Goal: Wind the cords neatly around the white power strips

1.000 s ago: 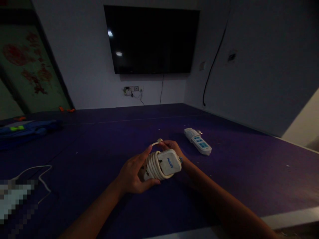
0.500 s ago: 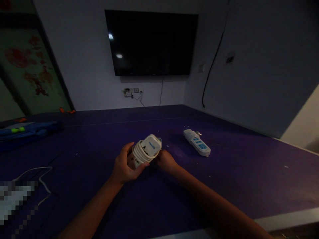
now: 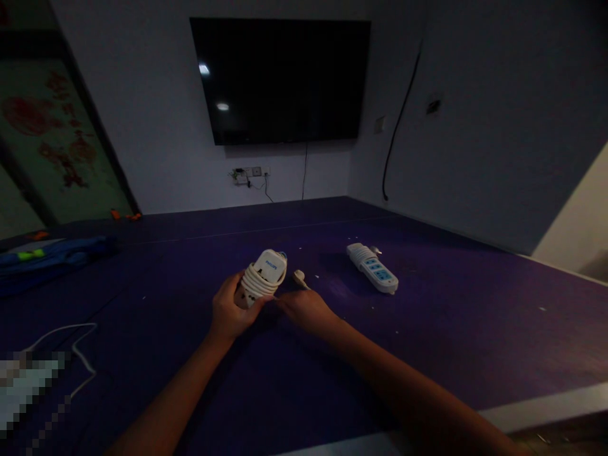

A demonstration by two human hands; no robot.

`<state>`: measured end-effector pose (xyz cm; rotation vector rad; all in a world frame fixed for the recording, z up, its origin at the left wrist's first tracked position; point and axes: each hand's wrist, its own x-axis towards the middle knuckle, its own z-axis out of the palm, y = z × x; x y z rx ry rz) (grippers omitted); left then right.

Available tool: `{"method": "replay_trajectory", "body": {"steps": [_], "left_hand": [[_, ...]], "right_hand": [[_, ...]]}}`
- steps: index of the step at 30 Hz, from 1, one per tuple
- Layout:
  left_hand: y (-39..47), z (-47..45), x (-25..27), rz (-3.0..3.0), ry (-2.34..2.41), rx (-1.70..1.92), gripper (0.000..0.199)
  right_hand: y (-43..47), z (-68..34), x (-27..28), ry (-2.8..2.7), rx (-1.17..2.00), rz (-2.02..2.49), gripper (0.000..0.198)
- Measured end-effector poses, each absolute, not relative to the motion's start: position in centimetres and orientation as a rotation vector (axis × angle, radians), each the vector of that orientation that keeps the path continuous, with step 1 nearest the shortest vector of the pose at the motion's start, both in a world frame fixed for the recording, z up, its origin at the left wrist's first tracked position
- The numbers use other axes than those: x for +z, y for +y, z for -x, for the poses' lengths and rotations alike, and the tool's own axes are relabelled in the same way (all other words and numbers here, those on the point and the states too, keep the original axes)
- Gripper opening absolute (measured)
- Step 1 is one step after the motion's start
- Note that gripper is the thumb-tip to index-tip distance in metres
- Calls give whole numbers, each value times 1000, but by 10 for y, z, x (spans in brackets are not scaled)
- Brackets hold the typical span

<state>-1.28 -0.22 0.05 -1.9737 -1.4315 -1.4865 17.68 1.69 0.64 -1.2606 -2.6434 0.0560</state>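
Observation:
A white power strip (image 3: 270, 266) marked PHILIPS is held above the purple surface, its white cord (image 3: 258, 283) wound round its body in several turns. My left hand (image 3: 232, 309) wraps the strip's lower end, thumb across the near side. Just right of it, my right hand (image 3: 304, 309) is closed on the cord near the strip's edge. The cord's plug (image 3: 299, 277) sticks out beyond the right fingers. Farther right lies a second power strip (image 3: 378, 272), white with blue socket panels, its own cord wrapped round its far end.
The purple surface (image 3: 427, 335) stretches to the wall, with small white scraps on it. Blue clothing (image 3: 61, 256) lies at the left; a thin white cable (image 3: 80, 354) curls in front of it. A large television (image 3: 285, 82) hangs on the wall.
The strip in my left hand has shifted left and up a little. My right hand has come left to its near edge, and the plug now shows. The view has turned slightly.

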Motion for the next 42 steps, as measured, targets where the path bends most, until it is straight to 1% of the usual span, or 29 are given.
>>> {"method": "replay_trajectory", "body": {"steps": [5, 11, 14, 18, 23, 28, 34, 36, 40, 42], "left_hand": [[6, 21, -1, 1881, -1658, -1730, 63], [11, 26, -4, 1863, -1798, -1752, 61], [12, 26, -5, 1821, -1804, -1677, 61], [10, 21, -5, 1819, -1757, -1475, 60], [2, 10, -4, 1891, -1747, -1341, 58], [-3, 1, -4, 2003, -1768, -1240, 60], [-4, -1, -6, 2056, -1748, -1151, 52], [-4, -1, -6, 2080, -1712, -1096, 58], [-3, -5, -8, 2100, -1625, -995, 79], [-3, -8, -9, 2096, -1598, -955, 79]], "right_hand": [[12, -179, 2, -2573, 20, 1235, 27], [20, -185, -10, -2439, -159, 1114, 22], [20, -185, -13, -2395, -232, 994, 22], [17, -183, -17, -2405, -368, 810, 22], [18, -185, -21, -2320, -527, 687, 24], [20, -188, -21, -2211, -553, 679, 24], [19, -189, -19, -2162, -583, 680, 24], [20, -189, -20, -2177, -557, 686, 25], [20, -191, -19, -2166, -513, 691, 24], [20, -193, -17, -2141, -509, 673, 23]]}}
